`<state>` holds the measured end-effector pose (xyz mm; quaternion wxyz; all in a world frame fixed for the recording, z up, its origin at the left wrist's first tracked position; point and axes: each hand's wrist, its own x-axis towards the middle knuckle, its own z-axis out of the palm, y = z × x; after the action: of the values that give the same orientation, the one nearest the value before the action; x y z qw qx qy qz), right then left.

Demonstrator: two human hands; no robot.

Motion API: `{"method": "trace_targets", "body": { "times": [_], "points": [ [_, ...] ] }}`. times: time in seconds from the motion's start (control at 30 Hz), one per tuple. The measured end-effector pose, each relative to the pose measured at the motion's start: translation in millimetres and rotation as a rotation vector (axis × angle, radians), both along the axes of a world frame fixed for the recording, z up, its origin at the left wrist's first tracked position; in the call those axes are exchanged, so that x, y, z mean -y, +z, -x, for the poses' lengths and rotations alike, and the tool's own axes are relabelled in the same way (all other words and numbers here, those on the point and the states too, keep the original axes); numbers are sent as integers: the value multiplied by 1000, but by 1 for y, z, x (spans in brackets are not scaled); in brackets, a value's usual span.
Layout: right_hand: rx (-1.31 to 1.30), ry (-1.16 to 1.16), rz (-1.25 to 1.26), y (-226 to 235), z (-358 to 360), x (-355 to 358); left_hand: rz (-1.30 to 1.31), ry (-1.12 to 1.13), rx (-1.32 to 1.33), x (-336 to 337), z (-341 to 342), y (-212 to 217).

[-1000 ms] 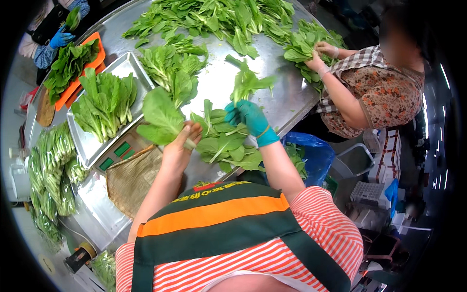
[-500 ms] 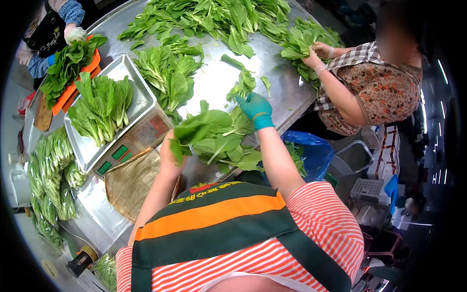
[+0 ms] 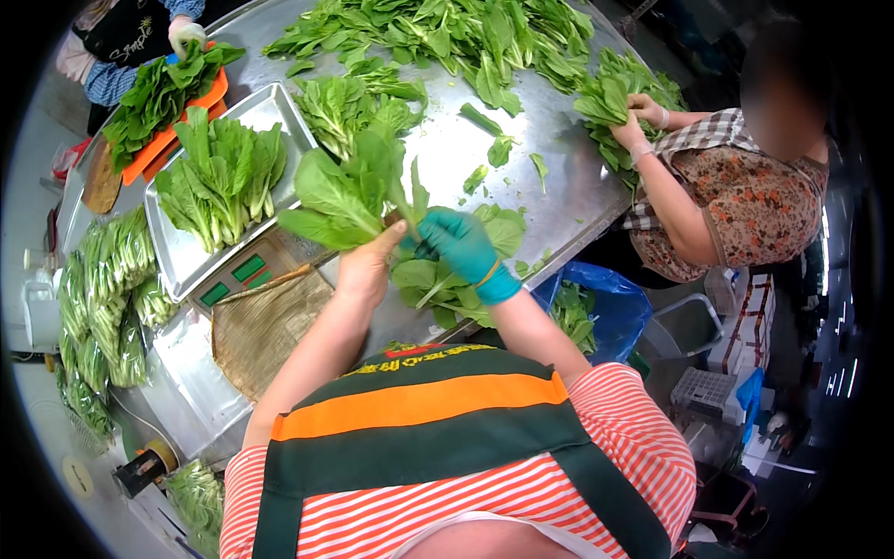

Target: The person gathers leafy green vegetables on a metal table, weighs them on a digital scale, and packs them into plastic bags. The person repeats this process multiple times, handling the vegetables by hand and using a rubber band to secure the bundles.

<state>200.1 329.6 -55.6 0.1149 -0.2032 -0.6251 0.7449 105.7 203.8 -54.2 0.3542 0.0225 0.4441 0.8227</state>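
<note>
A loose bunch of broad-leaved green vegetables point(image 3: 349, 191) stands raised above the steel table point(image 3: 559, 186), its stems pinched at the base between the bare left hand point(image 3: 371, 264) and the right hand in a teal glove point(image 3: 463, 250), both closed around it. More cut leaves point(image 3: 438, 284) lie just under the hands. To the left, one metal tray on a scale point(image 3: 244, 270) holds a pile of the same greens (its two small display windows glow green). Bagged greens point(image 3: 102, 289) lie beyond, and one blue plastic bag point(image 3: 605, 307) sits on the right.
</note>
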Motion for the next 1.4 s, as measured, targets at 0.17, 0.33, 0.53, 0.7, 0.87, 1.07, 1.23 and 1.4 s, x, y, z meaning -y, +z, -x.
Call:
{"method": "trace_targets", "body": {
  "times": [0.17,0.33,0.53,0.7,0.87,1.07,1.23,1.4],
  "points": [
    [-103,-234,619,-48,7,-15,49,36,-82,8,1,9],
    [181,242,264,7,5,2,15,-97,-141,11,8,9],
    [-28,25,-35,-9,17,9,159,-83,-164,8,1,4],
    [-83,106,127,-28,21,11,82,65,-14,5,0,-3],
    [278,275,-298,-44,18,-45,295,-254,-410,22,6,15],
    [84,-303,-923,-33,56,-177,450,-416,-985,34,10,-44],
    [691,209,-1405,-52,66,-173,507,-320,-1129,43,7,-104],
    [613,222,-1136,12,101,-196,585,-322,-1344,43,10,-89]
  ]
}}
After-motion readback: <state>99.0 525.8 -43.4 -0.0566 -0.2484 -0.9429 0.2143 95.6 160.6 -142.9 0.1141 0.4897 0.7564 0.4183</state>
